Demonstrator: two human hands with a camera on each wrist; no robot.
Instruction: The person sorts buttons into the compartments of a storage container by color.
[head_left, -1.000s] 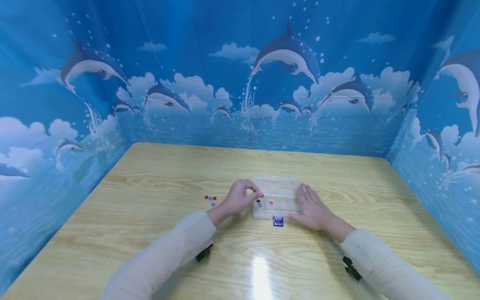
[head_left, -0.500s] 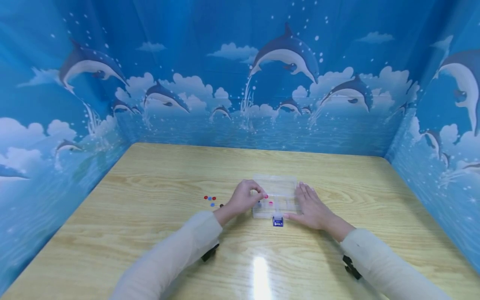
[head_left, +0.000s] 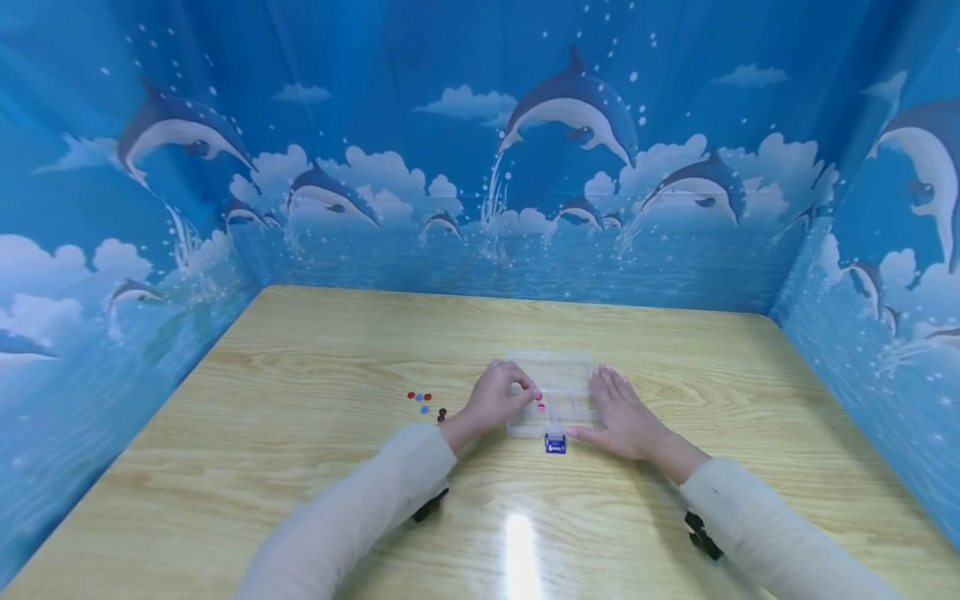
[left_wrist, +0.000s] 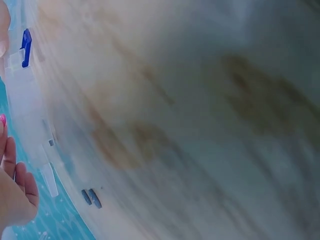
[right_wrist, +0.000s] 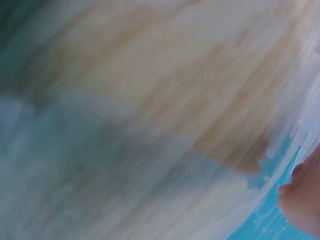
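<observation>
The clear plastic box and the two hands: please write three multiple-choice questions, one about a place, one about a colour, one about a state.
1. Where do the loose small buttons lie?
A. left of the clear plastic box
B. on its lid
C. by the back wall

2. What colour is the box latch?
A. red
B. blue
C. green

3. How is the right hand?
A. clenched
B. lifted
C. flat beside the box

Answers: 1 A, they sit on the table beyond the left hand. 2 B, the head view shows blue. 3 C, fingers straight.
</observation>
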